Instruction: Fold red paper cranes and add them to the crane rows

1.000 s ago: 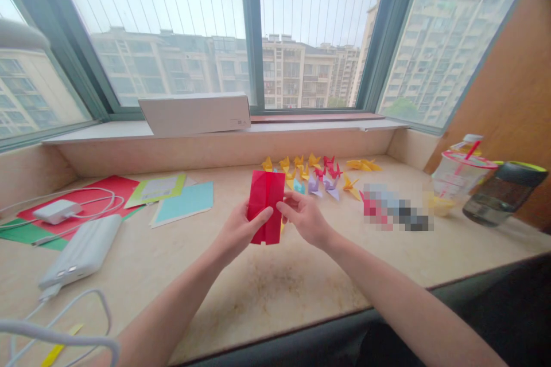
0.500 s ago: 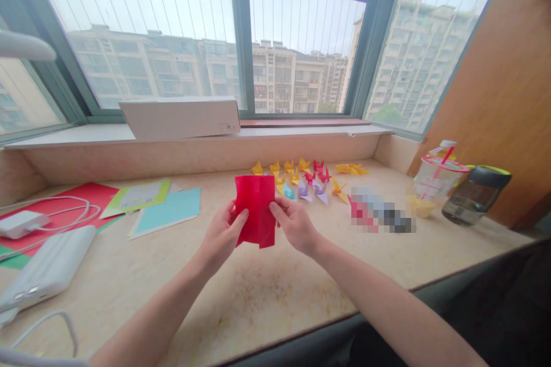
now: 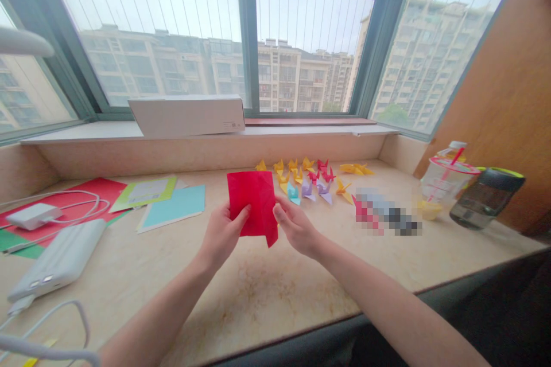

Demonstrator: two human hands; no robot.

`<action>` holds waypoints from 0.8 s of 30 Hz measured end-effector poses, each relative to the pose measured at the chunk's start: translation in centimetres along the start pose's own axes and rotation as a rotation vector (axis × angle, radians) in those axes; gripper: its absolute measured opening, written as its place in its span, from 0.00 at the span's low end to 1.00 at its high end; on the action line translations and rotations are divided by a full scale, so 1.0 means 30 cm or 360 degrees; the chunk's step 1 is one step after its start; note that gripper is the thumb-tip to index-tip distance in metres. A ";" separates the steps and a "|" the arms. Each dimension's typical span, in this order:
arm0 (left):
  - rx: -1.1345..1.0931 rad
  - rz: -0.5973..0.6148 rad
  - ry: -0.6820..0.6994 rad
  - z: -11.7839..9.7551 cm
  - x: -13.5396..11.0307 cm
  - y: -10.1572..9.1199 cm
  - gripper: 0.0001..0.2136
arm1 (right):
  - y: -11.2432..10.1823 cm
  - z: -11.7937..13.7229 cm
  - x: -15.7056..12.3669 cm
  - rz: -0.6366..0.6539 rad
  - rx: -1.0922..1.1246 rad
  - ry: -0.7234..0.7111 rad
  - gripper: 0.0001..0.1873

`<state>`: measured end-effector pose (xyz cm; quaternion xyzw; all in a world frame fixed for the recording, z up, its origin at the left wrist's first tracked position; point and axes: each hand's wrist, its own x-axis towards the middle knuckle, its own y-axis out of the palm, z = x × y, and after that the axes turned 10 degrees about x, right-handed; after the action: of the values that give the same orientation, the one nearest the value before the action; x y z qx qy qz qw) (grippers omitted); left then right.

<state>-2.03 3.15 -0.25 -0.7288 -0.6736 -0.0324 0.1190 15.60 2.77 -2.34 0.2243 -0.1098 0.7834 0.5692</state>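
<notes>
So, far left: power bank (image 3: 60, 261) lies flat nr the front of the counter (image 3: 267, 292), its cable (image 3: 81, 321) looping off the left side. Charger (image 3: 32, 215) sits behind it on the red sheet (image 3: 92, 189), wires coiled, well apart from the hands. Green sheet (image 3: 146, 190) & blue sheet (image 3: 174, 206) lie flat, overlapping, prob. kept within arm's reach. White box (image 3: 187, 114) is up on the sill (image 3: 301, 129), out of the way.

Middle: L hand (image 3: 221, 235) is pinched on the red paper (image 3: 253, 195) at its lower left, thumb in front, fingers behind. R hand (image 3: 297, 229) is clamped on the lower right edge the same way. Paper is held up off the counter, approx upright, face to the camera, w/ one bottom corner hanging lower on the right. Likely held in the air so both faces are reachable.

Bare counter lies under the hands, w/ plenty of room down to the dark front edge.

Just right of the paper & behind it, folded cranes (image 3: 310, 180) stand clustered nr the back wall. Far right: cup (image 3: 445, 180) w/ straw & dark bottle (image 3: 484, 198) stand close together by the wooden panel (image 3: 508, 86), a tight corner.
</notes>
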 end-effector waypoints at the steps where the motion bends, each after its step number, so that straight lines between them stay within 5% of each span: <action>1: 0.0050 -0.0048 0.0017 0.005 0.004 -0.004 0.21 | -0.003 -0.003 -0.001 -0.0052 -0.0051 0.0010 0.25; 7: 0.0156 -0.0035 0.0072 0.022 0.005 0.000 0.18 | -0.002 0.000 -0.001 -0.0190 -0.0081 0.0089 0.31; 19: -0.0367 0.0091 0.0013 -0.015 -0.003 -0.006 0.22 | -0.074 0.023 0.032 -0.0513 0.0110 0.0038 0.12; 24: -0.0267 0.0051 -0.0011 -0.017 0.003 -0.017 0.13 | -0.096 0.025 0.029 -0.0605 0.0085 0.0094 0.06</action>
<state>-2.47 3.14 0.34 -0.7471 -0.6570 -0.0842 0.0555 18.26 4.14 -1.51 0.2331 -0.0279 0.6705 0.7038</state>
